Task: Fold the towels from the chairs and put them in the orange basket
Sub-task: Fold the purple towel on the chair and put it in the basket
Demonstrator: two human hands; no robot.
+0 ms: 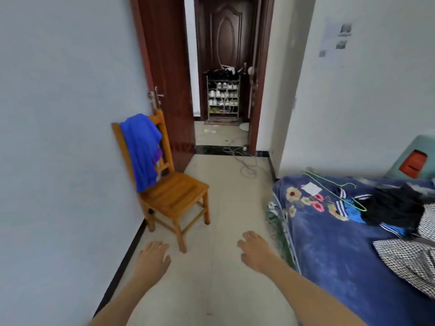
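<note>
Head view: nothing is held; the left hand (pixel 153 256) and right hand (pixel 255 251) are seen with fingers loosely apart. A blue towel (pixel 141 149) is draped unfolded over the chair (pixel 176 194), well ahead and left of the fingertips. Folding and basketing are judged undone.

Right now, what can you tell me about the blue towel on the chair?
The blue towel looks like soft cloth, unfolded and wrinkled. It hangs over the backrest of the wooden chair by the wall, and its lower end reaches down to about the seat. A bit of purple cloth peeks out at its edge.
</note>
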